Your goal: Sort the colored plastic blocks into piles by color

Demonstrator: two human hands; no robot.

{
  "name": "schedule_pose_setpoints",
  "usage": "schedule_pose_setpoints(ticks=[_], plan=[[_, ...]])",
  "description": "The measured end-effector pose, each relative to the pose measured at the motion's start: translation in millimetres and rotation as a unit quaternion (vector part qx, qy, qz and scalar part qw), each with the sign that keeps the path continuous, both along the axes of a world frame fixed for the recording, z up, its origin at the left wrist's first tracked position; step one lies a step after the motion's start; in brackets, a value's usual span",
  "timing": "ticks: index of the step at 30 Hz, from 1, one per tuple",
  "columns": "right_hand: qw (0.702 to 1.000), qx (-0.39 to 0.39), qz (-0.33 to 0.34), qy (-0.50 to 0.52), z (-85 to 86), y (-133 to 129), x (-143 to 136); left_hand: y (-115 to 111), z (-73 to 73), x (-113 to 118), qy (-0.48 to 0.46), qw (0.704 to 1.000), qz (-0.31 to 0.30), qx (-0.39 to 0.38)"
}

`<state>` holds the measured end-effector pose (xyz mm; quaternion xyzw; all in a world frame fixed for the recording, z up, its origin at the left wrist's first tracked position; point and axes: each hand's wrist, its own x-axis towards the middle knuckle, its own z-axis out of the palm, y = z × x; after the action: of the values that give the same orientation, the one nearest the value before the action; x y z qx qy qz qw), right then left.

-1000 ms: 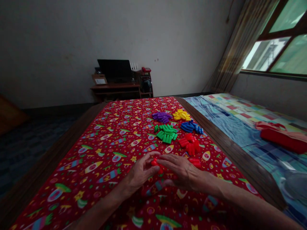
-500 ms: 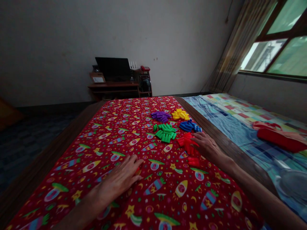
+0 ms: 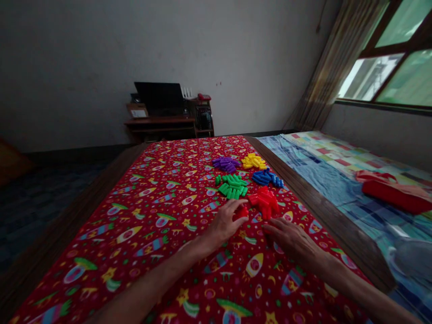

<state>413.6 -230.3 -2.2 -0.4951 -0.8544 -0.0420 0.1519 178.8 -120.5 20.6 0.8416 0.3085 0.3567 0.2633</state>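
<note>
My left hand (image 3: 224, 222) is curled around red plastic tube pieces (image 3: 243, 211), its thumb below and fingers above. Just beyond it lies a pile of red tube pieces (image 3: 265, 201). My right hand (image 3: 288, 236) is low over the cloth at the near side of that pile, fingers stretched toward the left; what lies beneath it is hidden. Green pieces (image 3: 233, 186) form a heap behind the left hand. Blue pieces (image 3: 266, 177) sit behind the red pile, with purple pieces (image 3: 226, 164) and yellow pieces (image 3: 253, 161) farther back.
A red patterned cloth (image 3: 135, 252) covers the table, whose brown wooden edge (image 3: 324, 211) shows on the right. Alongside is a bed with a blue checked sheet (image 3: 313, 173) and a red bag (image 3: 394, 195). A desk with a monitor (image 3: 160, 96) stands at the far wall.
My left hand has moved right and forward to the red pile and now has red pieces in it. My right hand has drawn back nearer, covering where two loose red pieces lay.
</note>
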Motion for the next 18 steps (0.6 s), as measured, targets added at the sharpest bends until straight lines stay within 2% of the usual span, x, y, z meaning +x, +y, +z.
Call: schedule_pose_setpoints(ticks=[3, 7, 9, 12, 18], plan=[[0.995, 0.026, -0.008, 0.096, 10.1, 10.1, 12.3, 5.1, -8.7, 35.4, -0.037, 0.999, -0.018, 0.027], [0.964, 0.086, -0.112, 0.226, 25.1, 41.4, 37.2, 12.3, -15.4, 55.9, -0.036, 0.999, -0.031, 0.022], [0.954, 0.07, -0.137, 0.257, 25.5, 60.4, 46.6, 14.6, -17.6, 57.9, -0.018, 0.999, -0.038, 0.013], [0.955, 0.035, -0.122, 0.27, 20.3, 81.8, 51.1, 15.3, -18.8, 55.7, 0.017, 0.999, -0.046, 0.002], [0.954, 0.012, -0.15, 0.259, 19.0, 84.8, 48.7, 12.8, -16.2, 32.1, 0.032, 0.996, -0.072, 0.049]])
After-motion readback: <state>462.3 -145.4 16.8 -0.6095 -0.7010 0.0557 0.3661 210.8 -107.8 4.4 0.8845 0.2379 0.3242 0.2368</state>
